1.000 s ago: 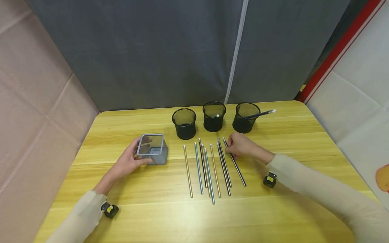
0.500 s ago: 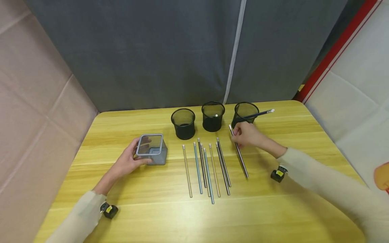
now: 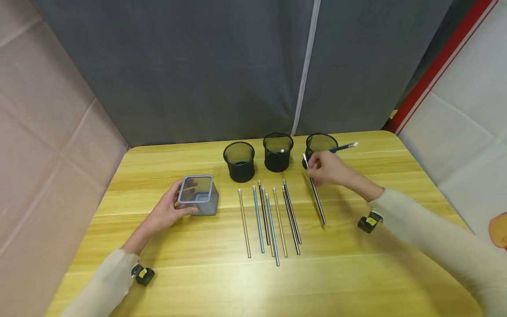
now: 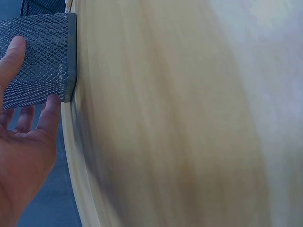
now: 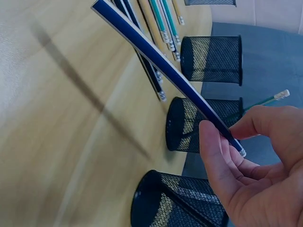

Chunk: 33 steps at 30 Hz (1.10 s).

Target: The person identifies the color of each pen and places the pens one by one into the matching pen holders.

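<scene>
Cream sleeves point(image 3: 104, 286) reach in from the near left and near right, and we see a small black device point(image 3: 143, 276) at each wrist, over the yellow wood-grained counter point(image 3: 206, 286). Farther in, at the middle, we find a loose row of pencils point(image 3: 272, 230), gold, blue-green and dark, their eraser ends towards the far side. Left of them, the left hand point(image 3: 168, 212) grasps a square grey mesh holder point(image 3: 207, 208) on the counter, thumb along its near face. Right of the row, the right hand point(image 3: 328, 168) pinches a dark blue pencil point(image 3: 316, 196) close to its eraser end; we see it tilted above the wood, its shadow apart from it. Beyond, we have a left black cup point(image 3: 241, 171), a middle black cup point(image 3: 278, 162) with a green pencil point(image 5: 262, 102) inside, and a right black cup point(image 3: 321, 141), partly hidden by the right hand, from which a dark pencil point(image 3: 343, 147) leans rightward. Farthest hangs a dark grey curtain point(image 3: 178, 75).
</scene>
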Motion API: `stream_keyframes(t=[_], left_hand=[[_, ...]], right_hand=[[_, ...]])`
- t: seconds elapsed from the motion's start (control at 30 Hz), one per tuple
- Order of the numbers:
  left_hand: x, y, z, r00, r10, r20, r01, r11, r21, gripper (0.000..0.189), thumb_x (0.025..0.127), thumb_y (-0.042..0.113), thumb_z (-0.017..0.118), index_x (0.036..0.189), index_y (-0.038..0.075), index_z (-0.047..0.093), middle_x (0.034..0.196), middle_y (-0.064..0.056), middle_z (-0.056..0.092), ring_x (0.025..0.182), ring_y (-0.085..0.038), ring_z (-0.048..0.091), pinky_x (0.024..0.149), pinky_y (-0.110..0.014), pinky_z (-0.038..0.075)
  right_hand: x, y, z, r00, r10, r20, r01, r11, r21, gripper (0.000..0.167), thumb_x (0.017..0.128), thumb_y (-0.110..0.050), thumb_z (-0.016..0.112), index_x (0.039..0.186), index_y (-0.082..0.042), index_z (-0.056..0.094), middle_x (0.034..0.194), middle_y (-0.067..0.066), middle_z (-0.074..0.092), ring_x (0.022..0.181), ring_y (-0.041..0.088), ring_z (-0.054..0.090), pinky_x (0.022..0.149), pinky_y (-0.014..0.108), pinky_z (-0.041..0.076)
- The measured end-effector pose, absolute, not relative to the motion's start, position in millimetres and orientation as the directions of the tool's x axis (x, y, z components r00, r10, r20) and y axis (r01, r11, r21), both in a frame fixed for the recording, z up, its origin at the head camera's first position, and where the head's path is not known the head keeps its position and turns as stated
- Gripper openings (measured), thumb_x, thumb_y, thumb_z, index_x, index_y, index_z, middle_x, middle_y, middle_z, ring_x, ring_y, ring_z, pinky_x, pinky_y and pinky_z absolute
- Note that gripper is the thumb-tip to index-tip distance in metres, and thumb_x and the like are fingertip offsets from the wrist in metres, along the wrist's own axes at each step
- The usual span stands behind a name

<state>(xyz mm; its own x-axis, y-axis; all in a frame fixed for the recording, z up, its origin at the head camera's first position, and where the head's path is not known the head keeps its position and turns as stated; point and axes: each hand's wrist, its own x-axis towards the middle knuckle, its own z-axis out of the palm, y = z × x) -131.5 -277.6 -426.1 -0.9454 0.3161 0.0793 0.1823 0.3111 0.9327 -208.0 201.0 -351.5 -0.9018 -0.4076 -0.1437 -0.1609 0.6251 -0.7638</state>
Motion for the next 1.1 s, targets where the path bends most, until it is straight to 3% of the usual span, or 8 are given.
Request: stream_keyframes(t=[0.3,0.47,0.73,1.1], left_hand=[[-131.3,-277.4,-425.5,-0.947,0.314,0.074,0.179,0.319,0.931,0.085,0.083,-0.006,0.082,0.152,0.005,0.035,0.149,-0.019,0.043,0.140,-0.040,0.038,0.098,-0.026,0.048],[-131.3,-277.5,-425.5,-0.946,0.316,0.073,0.180,0.325,0.928,0.085,0.083,-0.005,0.082,0.153,0.005,0.034,0.149,-0.020,0.042,0.140,-0.040,0.038,0.099,-0.027,0.048],[-131.4,-277.9,-426.2,-0.944,0.321,0.082,0.189,0.321,0.928,0.084,0.083,-0.006,0.081,0.152,0.005,0.034,0.149,-0.019,0.042,0.140,-0.040,0.037,0.099,-0.026,0.048],[-132.6,-277.4,-426.9,-0.943,0.321,0.086,0.188,0.302,0.935,0.084,0.083,-0.007,0.081,0.152,0.005,0.035,0.150,-0.019,0.042,0.141,-0.040,0.036,0.098,-0.023,0.048]], right_hand=[[-209.5,208.9,-326.0,-0.914,-0.390,-0.107,-0.188,0.644,-0.742,0.010,0.096,-0.004,0.061,0.099,0.005,0.058,0.084,0.013,0.062,0.066,0.029,0.070,0.063,0.035,0.061],[-211.1,214.2,-317.2,-0.920,-0.383,-0.081,-0.206,0.650,-0.732,0.011,0.097,-0.004,0.062,0.101,0.005,0.057,0.085,0.014,0.062,0.068,0.031,0.070,0.061,0.034,0.060],[-210.4,219.1,-306.0,-0.919,-0.390,-0.054,-0.223,0.630,-0.743,0.012,0.097,-0.002,0.059,0.103,0.006,0.056,0.087,0.015,0.062,0.066,0.022,0.068,0.060,0.032,0.060],[-211.9,227.8,-284.3,-0.937,-0.346,0.040,-0.264,0.631,-0.730,0.010,0.095,0.001,0.057,0.103,0.006,0.057,0.090,0.016,0.061,0.070,0.030,0.070,0.060,0.032,0.061]])
